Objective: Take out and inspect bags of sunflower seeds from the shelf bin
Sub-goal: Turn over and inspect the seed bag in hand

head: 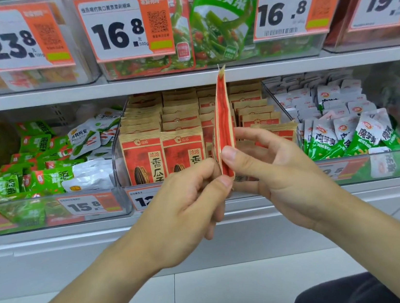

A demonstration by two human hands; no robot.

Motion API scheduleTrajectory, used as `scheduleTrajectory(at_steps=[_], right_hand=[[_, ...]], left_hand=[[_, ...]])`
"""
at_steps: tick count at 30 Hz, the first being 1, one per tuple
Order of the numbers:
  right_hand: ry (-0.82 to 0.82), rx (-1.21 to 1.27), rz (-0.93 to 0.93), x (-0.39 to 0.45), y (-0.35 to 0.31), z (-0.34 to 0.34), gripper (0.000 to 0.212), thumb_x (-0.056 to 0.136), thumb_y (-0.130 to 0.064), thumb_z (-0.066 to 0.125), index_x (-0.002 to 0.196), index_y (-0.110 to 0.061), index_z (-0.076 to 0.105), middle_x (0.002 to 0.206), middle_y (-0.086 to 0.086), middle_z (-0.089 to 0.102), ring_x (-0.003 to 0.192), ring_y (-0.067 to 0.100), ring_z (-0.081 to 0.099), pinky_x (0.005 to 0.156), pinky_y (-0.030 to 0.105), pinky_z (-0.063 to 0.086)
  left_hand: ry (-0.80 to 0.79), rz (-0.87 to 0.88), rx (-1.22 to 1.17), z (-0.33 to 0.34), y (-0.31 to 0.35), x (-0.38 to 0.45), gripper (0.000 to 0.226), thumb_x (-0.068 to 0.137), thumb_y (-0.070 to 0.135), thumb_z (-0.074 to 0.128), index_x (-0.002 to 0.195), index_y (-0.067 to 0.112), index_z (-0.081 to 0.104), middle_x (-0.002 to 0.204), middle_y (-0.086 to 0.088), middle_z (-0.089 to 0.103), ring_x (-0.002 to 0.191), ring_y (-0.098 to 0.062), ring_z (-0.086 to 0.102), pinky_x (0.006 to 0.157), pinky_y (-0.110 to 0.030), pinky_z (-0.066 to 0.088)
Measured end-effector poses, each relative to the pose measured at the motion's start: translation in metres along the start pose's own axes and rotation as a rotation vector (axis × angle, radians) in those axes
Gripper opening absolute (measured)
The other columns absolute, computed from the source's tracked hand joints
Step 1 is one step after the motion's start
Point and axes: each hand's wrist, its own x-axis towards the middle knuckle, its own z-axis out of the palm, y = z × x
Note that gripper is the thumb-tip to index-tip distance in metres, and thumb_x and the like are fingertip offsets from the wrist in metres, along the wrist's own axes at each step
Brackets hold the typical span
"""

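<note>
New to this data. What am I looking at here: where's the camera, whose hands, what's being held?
There is no robot here. A person wears one wide-angle camera on the head, looking forward and down, so the two bare arms come in from the bottom of the picture.

Both hands hold one red and tan seed bag, turned edge-on to the camera and standing upright. The left hand pinches its lower edge, and the right hand pinches it from the other side with the thumb in front.

Behind it is a clear shelf bin packed with rows of the same bags. Neighbouring bins hold green packets and white and green packets. Price tags hang on the shelf above.
</note>
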Motion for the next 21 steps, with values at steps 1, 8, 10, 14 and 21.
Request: scheduleTrajectory(at_steps=[1,8,10,14,21], right_hand=[[-0.008,0.0,0.0,0.0,0.0,0.0,0.072,0.062,-0.031,0.079,0.129,-0.013,0.06,0.117,0.01,0.074,0.096,0.02,0.076,0.075,0.032,0.061],[-0.055,0.012,0.028,0.001,0.0,-0.004,0.07,0.069,-0.029,0.076,0.134,-0.01,0.058,0.117,0.012,0.074,0.096,0.023,0.074,0.08,0.038,0.061],[-0.093,0.044,0.058,0.002,-0.001,-0.005,0.067,0.074,-0.027,0.074,0.135,-0.009,0.057,0.117,0.016,0.074,0.096,0.027,0.072,0.086,0.044,0.061],[-0.185,0.143,0.116,0.003,-0.003,-0.008,0.055,0.086,-0.022,0.066,0.136,-0.004,0.056,0.123,0.021,0.07,0.097,0.03,0.07,0.092,0.048,0.059],[-0.256,0.094,0.138,0.005,-0.001,-0.012,0.06,0.083,-0.023,0.072,0.139,-0.009,0.055,0.128,0.018,0.069,0.105,0.028,0.07,0.086,0.037,0.059]], left_hand=[[-0.009,-0.011,-0.012,-0.001,0.0,0.0,0.027,0.096,0.032,0.045,0.085,0.009,0.056,0.059,-0.002,0.06,0.046,-0.021,0.057,0.048,-0.022,0.042],[-0.012,0.007,0.034,-0.003,0.001,-0.001,0.023,0.099,0.03,0.042,0.082,0.018,0.052,0.063,-0.002,0.062,0.045,-0.021,0.057,0.049,-0.02,0.042],[-0.019,0.021,0.044,-0.003,0.002,-0.002,0.023,0.1,0.031,0.042,0.084,0.019,0.052,0.065,-0.003,0.064,0.046,-0.022,0.057,0.05,-0.021,0.043],[-0.026,0.058,0.057,-0.004,0.003,-0.005,0.022,0.102,0.031,0.042,0.087,0.02,0.053,0.07,-0.001,0.065,0.048,-0.023,0.059,0.05,-0.022,0.044],[-0.005,0.113,0.083,-0.004,0.005,-0.007,0.026,0.098,0.048,0.048,0.083,0.028,0.055,0.069,-0.005,0.062,0.054,-0.023,0.059,0.051,-0.029,0.047]])
